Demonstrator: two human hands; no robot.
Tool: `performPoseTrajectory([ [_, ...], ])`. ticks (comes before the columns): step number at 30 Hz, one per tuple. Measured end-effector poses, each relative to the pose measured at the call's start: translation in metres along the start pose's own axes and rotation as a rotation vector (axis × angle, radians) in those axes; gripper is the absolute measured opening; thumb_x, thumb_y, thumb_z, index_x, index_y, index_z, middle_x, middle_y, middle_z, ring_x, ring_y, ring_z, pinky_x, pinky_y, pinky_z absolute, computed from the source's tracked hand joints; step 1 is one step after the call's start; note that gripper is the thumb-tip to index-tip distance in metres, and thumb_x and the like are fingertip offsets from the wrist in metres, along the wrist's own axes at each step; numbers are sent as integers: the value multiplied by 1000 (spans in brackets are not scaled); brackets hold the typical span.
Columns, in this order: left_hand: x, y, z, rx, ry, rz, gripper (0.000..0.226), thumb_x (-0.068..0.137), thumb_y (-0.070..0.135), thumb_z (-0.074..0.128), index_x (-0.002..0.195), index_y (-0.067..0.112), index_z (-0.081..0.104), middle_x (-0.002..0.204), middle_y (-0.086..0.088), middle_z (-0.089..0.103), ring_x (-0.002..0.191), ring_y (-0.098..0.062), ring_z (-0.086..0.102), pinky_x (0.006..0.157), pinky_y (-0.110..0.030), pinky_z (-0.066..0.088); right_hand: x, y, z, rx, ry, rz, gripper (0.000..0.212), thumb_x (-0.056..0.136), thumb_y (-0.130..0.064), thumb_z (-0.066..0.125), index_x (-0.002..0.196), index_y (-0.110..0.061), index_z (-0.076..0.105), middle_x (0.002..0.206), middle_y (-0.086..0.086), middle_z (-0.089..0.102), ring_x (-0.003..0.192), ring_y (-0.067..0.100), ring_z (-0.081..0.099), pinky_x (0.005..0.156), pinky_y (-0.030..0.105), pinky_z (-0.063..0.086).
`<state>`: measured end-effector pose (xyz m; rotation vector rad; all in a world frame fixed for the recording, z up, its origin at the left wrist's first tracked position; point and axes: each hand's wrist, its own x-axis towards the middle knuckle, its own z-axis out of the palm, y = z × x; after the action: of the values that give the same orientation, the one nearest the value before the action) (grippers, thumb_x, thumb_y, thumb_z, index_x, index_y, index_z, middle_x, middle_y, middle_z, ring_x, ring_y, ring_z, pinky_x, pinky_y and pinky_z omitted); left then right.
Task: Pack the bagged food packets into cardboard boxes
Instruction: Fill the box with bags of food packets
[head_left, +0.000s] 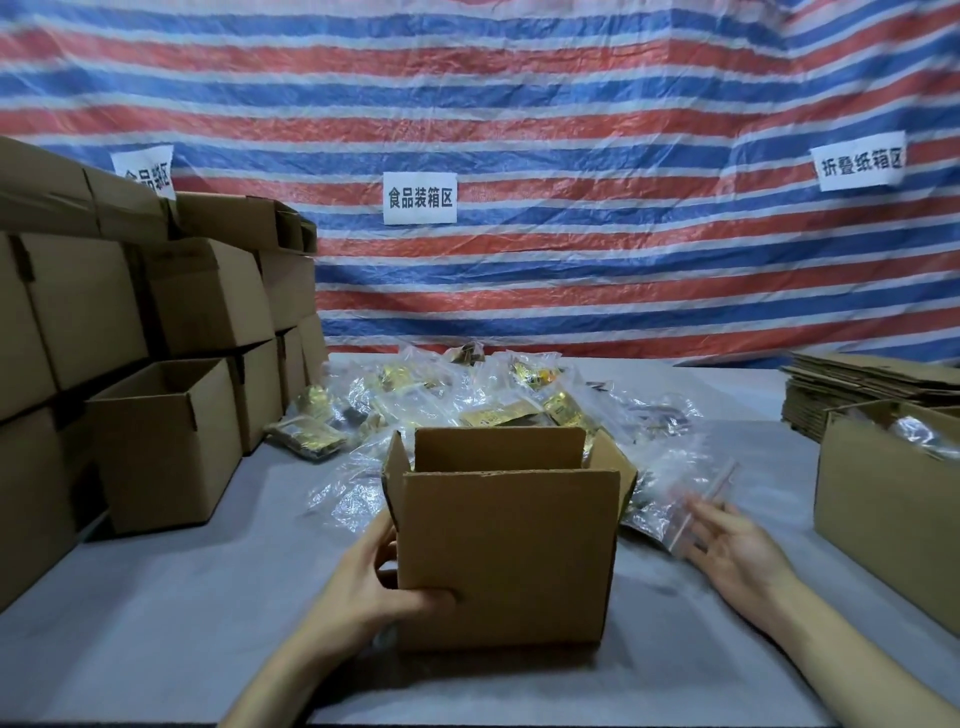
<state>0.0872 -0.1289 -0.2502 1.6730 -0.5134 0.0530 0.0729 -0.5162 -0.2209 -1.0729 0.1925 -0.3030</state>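
bagged food packets (467, 405): a loose heap at the far middle of the table (156, 623), just behind the open box; these are not yet packed.
open box (509, 551): near middle, flaps up; its floor is hidden from here, so i can't say what is in it.
left hand (384, 587): clamped on the box's near left corner, thumb on the front face, fingers round the side.
right hand (737, 551): fingers spread and straight, curled round nothing; it is blurred, beside a clear bag (685, 499) just right of the box, and i can't tell if they touch.
stacked boxes (156, 291): piled at the far left, flaps down; finished ones, i'd guess.
right box (893, 519): open at the right edge, bags showing inside.
flat cardboard (872, 389): folded stack at the far right, not yet made up.
progress: well under way by my reckoning, with a good heap left to box.
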Motion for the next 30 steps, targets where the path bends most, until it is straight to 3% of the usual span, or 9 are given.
performPoseTrajectory([
  [4, 2, -2, -1, 1, -5, 4, 86, 44, 34, 97, 123, 44, 63, 117, -5, 73, 107, -22, 69, 83, -29, 57, -4, -19, 14, -98, 18, -46, 13, 96, 5, 52, 92, -2, 62, 73, 6, 74, 63, 15, 73, 51, 32, 61],
  [8, 1, 2, 1, 9, -13, 20, 82, 45, 35, 94, 119, 51, 62, 117, 0, 72, 103, -19, 71, 79, -25, 56, -2, -57, 43, -254, 22, -138, 7, 93, -1, 62, 99, 1, 65, 96, 11, 68, 101, 25, 66, 87, 44, 57],
  [9, 0, 4, 1, 10, -15, 26, 81, 46, 34, 93, 118, 52, 62, 117, -1, 72, 103, -19, 71, 79, -25, 56, -2, -66, 51, -297, 21, -163, 9, 93, -4, 64, 100, 1, 66, 97, 11, 68, 105, 25, 63, 89, 44, 54],
  [13, 0, 4, 1, -4, -17, 26, 82, 47, 31, 93, 122, 49, 62, 116, -5, 72, 104, -23, 71, 82, -29, 56, -3, -98, 81, -481, 12, -256, 11, 95, -13, 66, 93, -3, 67, 105, 12, 65, 97, 21, 60, 71, 37, 53],
  [16, 0, 4, 0, -1, -23, 27, 83, 48, 30, 93, 124, 48, 62, 116, -5, 72, 104, -22, 71, 84, -31, 57, -6, -118, 97, -560, -5, -289, 19, 102, -20, 57, 102, -3, 64, 116, 9, 69, 103, 24, 67, 79, 47, 58],
  [19, 0, 3, 1, -18, -20, 15, 87, 46, 27, 93, 127, 41, 62, 115, -4, 72, 104, -22, 71, 83, -30, 57, -15, -136, 111, -614, -23, -341, 21, 106, -21, 50, 101, -3, 61, 107, 8, 73, 95, 24, 73, 74, 44, 60],
  [23, -1, 4, 2, -25, -25, 10, 88, 46, 27, 92, 128, 35, 61, 113, -3, 74, 104, -21, 71, 80, -29, 57, -33, -160, 130, -648, -34, -470, 24, 105, -15, 49, 83, -9, 55, 83, 2, 73, 68, 13, 75, 57, 36, 59],
  [27, -2, 6, 2, -31, -27, 10, 89, 47, 27, 92, 130, 33, 60, 114, -3, 74, 105, -21, 70, 81, -29, 57, -45, -178, 147, -618, -50, -601, 33, 103, -14, 51, 71, -17, 49, 66, -10, 71, 66, 10, 74, 60, 38, 59],
  [30, -3, 7, 1, -22, -25, 11, 92, 47, 27, 92, 133, 33, 59, 116, -4, 73, 106, -19, 70, 83, -29, 57, -52, -189, 164, -536, -58, -657, 31, 104, -18, 51, 73, -18, 51, 85, 0, 69, 76, 18, 74, 76, 49, 62],
])
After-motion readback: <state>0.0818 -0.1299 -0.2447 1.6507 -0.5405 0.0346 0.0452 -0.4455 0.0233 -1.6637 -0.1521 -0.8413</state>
